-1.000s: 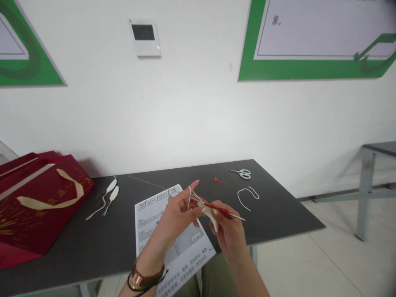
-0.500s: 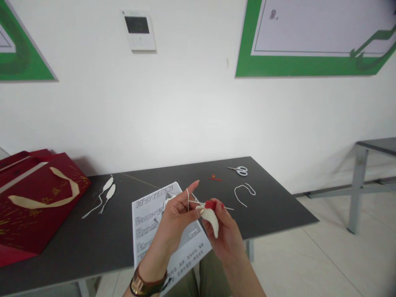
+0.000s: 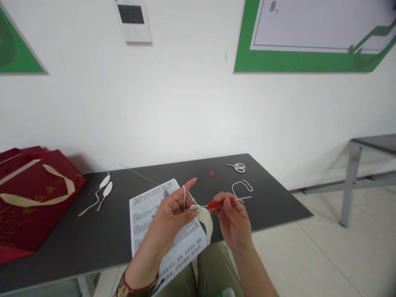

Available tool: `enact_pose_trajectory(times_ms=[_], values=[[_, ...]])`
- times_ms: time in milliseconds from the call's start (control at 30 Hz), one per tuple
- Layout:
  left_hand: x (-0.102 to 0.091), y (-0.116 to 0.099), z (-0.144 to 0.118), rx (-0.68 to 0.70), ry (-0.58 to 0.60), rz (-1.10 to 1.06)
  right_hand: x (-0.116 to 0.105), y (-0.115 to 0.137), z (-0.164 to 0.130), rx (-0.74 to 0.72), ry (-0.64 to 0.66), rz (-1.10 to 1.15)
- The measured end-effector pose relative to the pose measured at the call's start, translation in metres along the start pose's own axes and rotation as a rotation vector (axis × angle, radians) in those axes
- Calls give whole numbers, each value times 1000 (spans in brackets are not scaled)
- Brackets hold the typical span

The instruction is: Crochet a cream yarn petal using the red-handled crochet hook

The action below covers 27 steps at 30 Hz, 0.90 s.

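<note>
My right hand [image 3: 234, 218] grips a crochet hook [image 3: 221, 203] by its red handle, the metal shaft pointing left into the stitches. Between the thumb and fingers of my left hand [image 3: 173, 210] is pinched a curved cream crocheted piece [image 3: 206, 222], which hangs down between the hands. White yarn [image 3: 185, 194] loops over my raised left index finger and runs down to the hook tip. Under the left hand lies a printed pattern sheet [image 3: 145, 235], partly covered by the forearm.
On the dark table [image 3: 102, 243] are scissors [image 3: 238, 167], a yarn scrap [image 3: 233, 189], a red needle [image 3: 213, 175] with a small orange ring, and two white crocheted petals [image 3: 107, 189] with tails. A red gift bag [image 3: 37, 206] stands at left; a thin wire [image 3: 136, 171] lies behind the sheet.
My right hand has moved right and away from the crocheted piece, drawing the hook back, so its red handle shows more fully. The left hand keeps its pinch. The view has shifted slightly.
</note>
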State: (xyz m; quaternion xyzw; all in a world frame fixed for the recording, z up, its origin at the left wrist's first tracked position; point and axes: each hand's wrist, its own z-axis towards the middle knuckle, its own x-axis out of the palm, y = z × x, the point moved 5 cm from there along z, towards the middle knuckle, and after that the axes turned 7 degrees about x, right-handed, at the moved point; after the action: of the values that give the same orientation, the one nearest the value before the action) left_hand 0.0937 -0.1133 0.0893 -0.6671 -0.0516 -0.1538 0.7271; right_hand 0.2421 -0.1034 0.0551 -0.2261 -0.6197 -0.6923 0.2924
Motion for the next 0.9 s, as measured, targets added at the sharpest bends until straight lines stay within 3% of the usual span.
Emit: enact_pose_trajectory(times_ms=[500, 900], values=[[3, -6, -2, 27, -26, 22, -6, 24, -11, -280, -12, -215], [-3, -4, 2, 50, -78, 48, 3, 36, -23, -497, 6, -480]])
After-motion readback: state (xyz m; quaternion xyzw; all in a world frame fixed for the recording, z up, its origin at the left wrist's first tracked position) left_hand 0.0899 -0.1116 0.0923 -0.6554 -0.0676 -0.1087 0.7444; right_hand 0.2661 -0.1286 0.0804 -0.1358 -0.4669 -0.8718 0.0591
